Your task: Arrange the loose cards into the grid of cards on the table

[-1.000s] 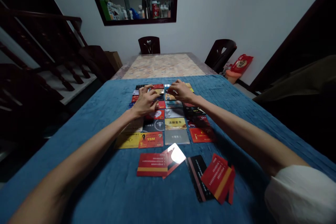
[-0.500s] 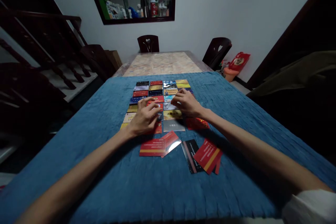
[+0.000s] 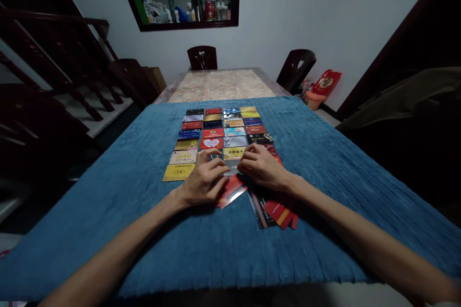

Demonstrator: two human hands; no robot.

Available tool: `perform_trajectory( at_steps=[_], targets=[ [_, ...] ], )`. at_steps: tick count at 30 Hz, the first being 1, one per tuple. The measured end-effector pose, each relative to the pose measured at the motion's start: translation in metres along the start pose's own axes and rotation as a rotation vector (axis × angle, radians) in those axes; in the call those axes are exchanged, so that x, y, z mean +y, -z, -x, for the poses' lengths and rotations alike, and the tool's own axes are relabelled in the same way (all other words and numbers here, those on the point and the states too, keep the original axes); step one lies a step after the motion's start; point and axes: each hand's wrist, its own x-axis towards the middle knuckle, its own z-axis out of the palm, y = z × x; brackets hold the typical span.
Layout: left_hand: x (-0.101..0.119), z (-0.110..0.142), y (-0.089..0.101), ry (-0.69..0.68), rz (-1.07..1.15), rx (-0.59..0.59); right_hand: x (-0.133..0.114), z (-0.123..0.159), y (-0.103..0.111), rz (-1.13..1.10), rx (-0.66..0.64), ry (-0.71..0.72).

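Cards lie in rows and columns on the blue cloth. A grey card is at the near end of the third column, with a hand at each side of it. My left hand rests over the near cards of the second column, fingers bent and apart, fingertips at the grey card's left edge. Lying palm down, my right hand has its bent fingertips at the grey card's right edge and hides near cards of the fourth column. A gold card lies just beyond. To the left is a yellow card.
Loose red cards lie nearer me, partly under my left hand. A black card and more red cards overlap by my right forearm. Chairs stand around the table.
Both hands have come toward me along the columns, down to the grey card. Several cards farther up are uncovered, among them one with a white heart.
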Motion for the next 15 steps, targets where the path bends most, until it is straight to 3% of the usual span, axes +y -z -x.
perform_trajectory(
  at_steps=[8, 15],
  targets=[
    [0.048, -0.009, -0.018, -0.071, 0.015, -0.234, 0.0, 0.015, 0.014, -0.011, -0.004, -0.029],
    [0.063, -0.015, -0.027, -0.066, 0.036, -0.343, 0.002, 0.019, 0.018, -0.033, -0.06, -0.069]
  ],
)
